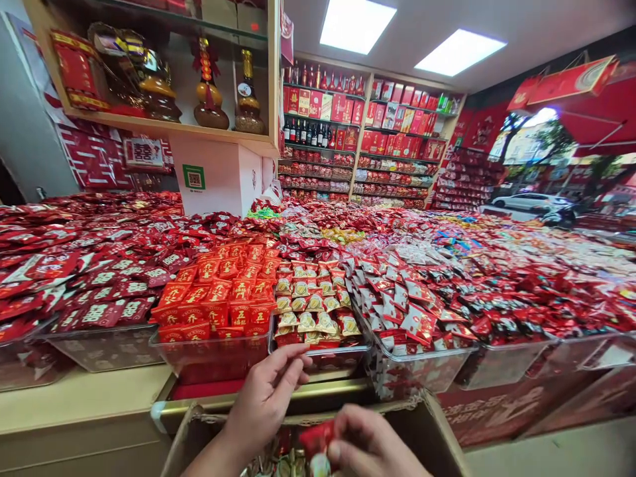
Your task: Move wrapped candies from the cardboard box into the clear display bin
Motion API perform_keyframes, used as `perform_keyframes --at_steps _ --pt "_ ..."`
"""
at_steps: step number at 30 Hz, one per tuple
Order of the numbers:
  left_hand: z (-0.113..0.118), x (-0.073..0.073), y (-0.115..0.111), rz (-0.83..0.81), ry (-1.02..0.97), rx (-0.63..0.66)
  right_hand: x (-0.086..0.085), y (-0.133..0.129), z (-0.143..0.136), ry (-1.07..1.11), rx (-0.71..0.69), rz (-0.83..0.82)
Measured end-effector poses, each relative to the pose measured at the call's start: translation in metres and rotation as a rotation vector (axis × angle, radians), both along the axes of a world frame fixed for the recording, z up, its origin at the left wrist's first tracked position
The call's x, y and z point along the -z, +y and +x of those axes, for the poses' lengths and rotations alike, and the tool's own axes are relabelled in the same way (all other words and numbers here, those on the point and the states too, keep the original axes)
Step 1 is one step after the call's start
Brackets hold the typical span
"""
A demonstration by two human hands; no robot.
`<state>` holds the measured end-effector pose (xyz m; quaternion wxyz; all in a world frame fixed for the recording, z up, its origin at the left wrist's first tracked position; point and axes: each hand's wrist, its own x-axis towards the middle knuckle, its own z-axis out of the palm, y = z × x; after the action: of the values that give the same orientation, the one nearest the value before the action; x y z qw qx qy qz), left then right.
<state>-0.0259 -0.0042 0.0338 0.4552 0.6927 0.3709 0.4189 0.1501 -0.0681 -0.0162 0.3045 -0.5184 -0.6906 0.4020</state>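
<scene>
My left hand point(271, 391) is above the left part of an open cardboard box point(437, 424), near the front rim of a clear bin, its thumb and fingers partly apart with nothing visible between them. Over the box, my right hand point(370, 440) pinches a small red packet point(318, 437), somewhat blurred. Gold and red wrapped pieces point(283, 464) lie inside the box. Just beyond my left hand, a clear bin holds cream-and-gold packets point(308, 303). To its left, another bin is heaped with bright red packets point(218, 291).
More clear bins of red and white packets point(417, 318) and maroon packets point(106, 298) line the counter. A gold-edged ledge point(332, 392) runs behind the box. A glass-shelved cabinet with bottles point(211, 93) overhangs at upper left; stocked shelves point(368, 132) stand behind.
</scene>
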Motion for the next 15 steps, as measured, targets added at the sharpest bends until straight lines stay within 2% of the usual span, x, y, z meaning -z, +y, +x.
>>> perform_keyframes --at_steps 3,5,9,13,15 --pt "0.007 -0.002 -0.006 -0.213 -0.051 0.134 -0.014 0.012 -0.002 0.442 0.198 0.014" --pt "0.011 -0.002 -0.008 -0.320 -0.100 0.211 -0.017 0.019 -0.005 0.619 0.289 -0.019" --pt "0.016 0.001 -0.008 -0.413 -0.171 0.261 -0.006 0.026 -0.011 0.774 0.345 -0.093" --pt "0.018 0.005 -0.008 -0.443 -0.139 0.248 0.007 0.024 -0.010 0.817 0.317 -0.040" --pt "0.018 0.008 -0.007 -0.482 -0.145 0.249 0.009 0.019 -0.006 0.827 0.260 -0.018"
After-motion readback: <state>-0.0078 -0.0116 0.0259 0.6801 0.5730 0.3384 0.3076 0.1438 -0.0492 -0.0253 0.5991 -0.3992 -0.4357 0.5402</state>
